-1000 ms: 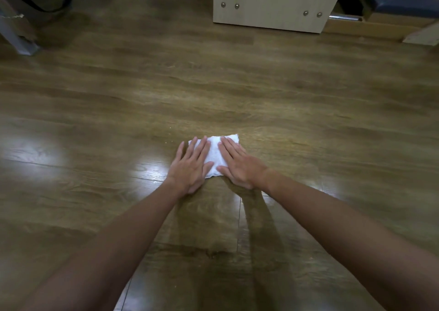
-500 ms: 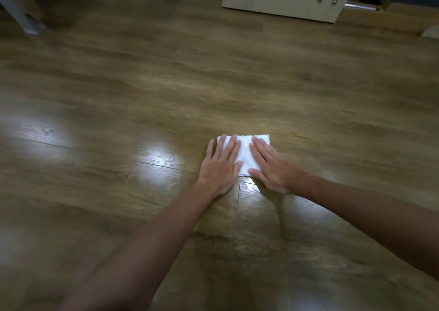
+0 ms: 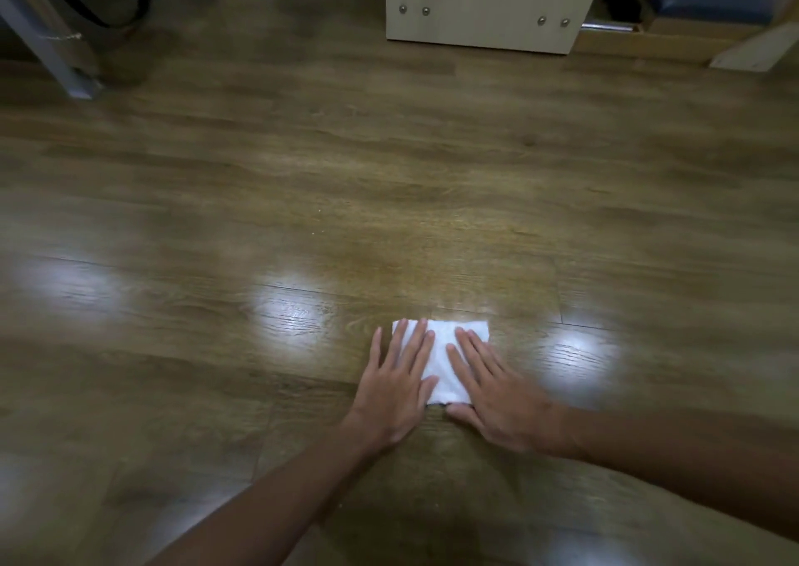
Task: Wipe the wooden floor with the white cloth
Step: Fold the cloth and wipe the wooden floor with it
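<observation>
A small folded white cloth (image 3: 442, 358) lies flat on the brown wooden floor (image 3: 389, 202), a little right of centre and near me. My left hand (image 3: 395, 386) presses on its left part with straight fingers pointing away from me. My right hand (image 3: 497, 392) presses flat on its right part. The two palms cover the cloth's near corners; a strip of white shows between the hands and beyond the fingertips.
A pale wooden cabinet panel (image 3: 488, 7) with metal studs stands at the back centre. A grey metal leg (image 3: 52, 51) and a black cable (image 3: 129, 7) are at the back left. A cardboard box (image 3: 674, 42) sits at the back right. Bright light patches glare on the floor.
Both hands have slid the cloth to the right and towards me across the floor. The hands stay flat on it throughout.
</observation>
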